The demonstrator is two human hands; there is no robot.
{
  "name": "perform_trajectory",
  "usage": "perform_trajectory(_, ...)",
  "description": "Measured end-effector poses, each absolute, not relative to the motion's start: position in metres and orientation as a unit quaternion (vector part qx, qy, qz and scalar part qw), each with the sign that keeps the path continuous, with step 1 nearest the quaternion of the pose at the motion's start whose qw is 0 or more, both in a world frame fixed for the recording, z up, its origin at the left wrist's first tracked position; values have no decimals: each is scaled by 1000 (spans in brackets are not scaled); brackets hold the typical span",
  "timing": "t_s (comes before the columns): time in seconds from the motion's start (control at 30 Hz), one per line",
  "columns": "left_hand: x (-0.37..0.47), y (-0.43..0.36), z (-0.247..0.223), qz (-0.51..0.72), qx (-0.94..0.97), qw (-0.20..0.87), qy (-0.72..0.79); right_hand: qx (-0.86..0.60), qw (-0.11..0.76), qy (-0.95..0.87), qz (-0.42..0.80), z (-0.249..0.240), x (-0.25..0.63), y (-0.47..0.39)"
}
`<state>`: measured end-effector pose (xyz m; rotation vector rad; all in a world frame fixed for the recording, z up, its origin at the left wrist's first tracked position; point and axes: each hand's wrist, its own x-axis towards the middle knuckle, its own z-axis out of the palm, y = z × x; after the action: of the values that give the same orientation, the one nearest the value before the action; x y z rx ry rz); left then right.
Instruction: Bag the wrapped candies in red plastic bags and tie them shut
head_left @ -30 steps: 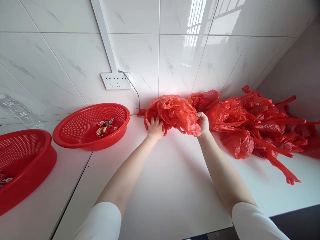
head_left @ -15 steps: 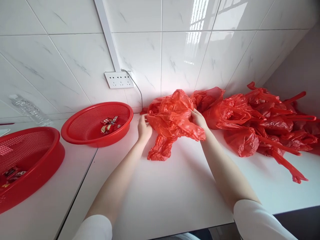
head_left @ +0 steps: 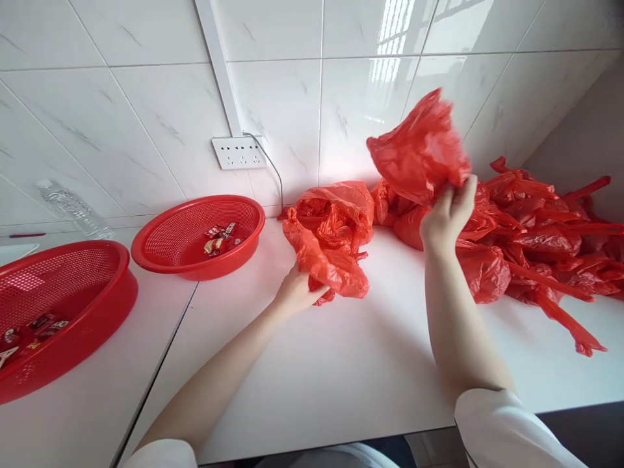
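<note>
My right hand (head_left: 448, 211) is raised to the right, closed around the bottom of a crumpled red plastic bag (head_left: 422, 149) that puffs up above it. Lower and left, my left hand (head_left: 296, 289) grips the edge of another red plastic bag (head_left: 336, 270), its thumb partly under the film. Behind that one, a bunched red bag (head_left: 341, 198) with more crumpled film inside lies on the white table. Whether the left hand's bag is joined to this bunch, I cannot tell.
Filled red bags (head_left: 541, 234) with knotted handles are heaped on the right. Two red mesh baskets, one (head_left: 195, 263) near the wall and one (head_left: 104, 325) at left, hold small wrapped packets. A clear plastic bottle (head_left: 73, 208) lies by the wall, below a socket panel (head_left: 238, 153).
My right hand has lifted a red bag up and to the right, away from the bunch. My left hand has shifted slightly right and closer to me, drawing red film along.
</note>
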<state>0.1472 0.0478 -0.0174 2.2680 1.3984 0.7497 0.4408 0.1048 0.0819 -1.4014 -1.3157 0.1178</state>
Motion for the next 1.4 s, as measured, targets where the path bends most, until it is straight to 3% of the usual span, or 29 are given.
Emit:
perform_trajectory(0.17, 149, 46, -19, 278, 781, 287, 480, -741, 295, -602, 18, 79, 443, 95)
perform_trajectory(0.3, 155, 47, -25, 333, 732, 338, 488, -659, 271, -701, -1, 90, 390, 63)
perform_trajectory(0.4, 155, 54, -28, 392, 679, 369, 499, -497, 205, -837, 105, 80, 337, 38)
perform_trajectory(0.5, 144, 58, -26, 415, 658, 375, 504, -427, 158, -874, 168, 63, 308, 34)
perform_trajectory(0.57, 129, 52, -21, 432, 657, 362, 501, -367, 218, -872, 239, 63, 314, 43)
perform_trajectory(0.63, 111, 41, -14, 466, 656, 339, 487, -341, 333, -821, 313, 74, 337, 60)
perform_trajectory(0.73, 88, 21, -6, 504, 659, 338, 444, -409, 515, -663, 358, 94, 377, 91)
perform_trajectory(0.87, 73, 6, -3, 547, 636, 350, 416, -487, 682, -475, 268, 93, 391, 118)
perform_trajectory(0.93, 70, 4, -4, 564, 625, 349, 412, -495, 700, -488, 166, 83, 375, 111)
perform_trajectory(1.03, 69, 3, -4, 569, 628, 343, 406, -400, 566, -708, 134, 64, 337, 83)
perform_trajectory(1.13, 64, 2, -1, 573, 635, 325, 404, -282, 344, -868, 222, 49, 308, 63)
perform_trajectory(1.2, 55, 2, 3, 583, 625, 298, 424, -253, 242, -897, 269, 42, 301, 63)
perform_trajectory(1.27, 43, 5, 7, 612, 594, 247, 460, -258, 165, -910, 279, 36, 302, 71)
perform_trajectory(1.4, 22, 11, 13, 665, 544, 185, 477, -385, 66, -901, 188, 33, 316, 85)
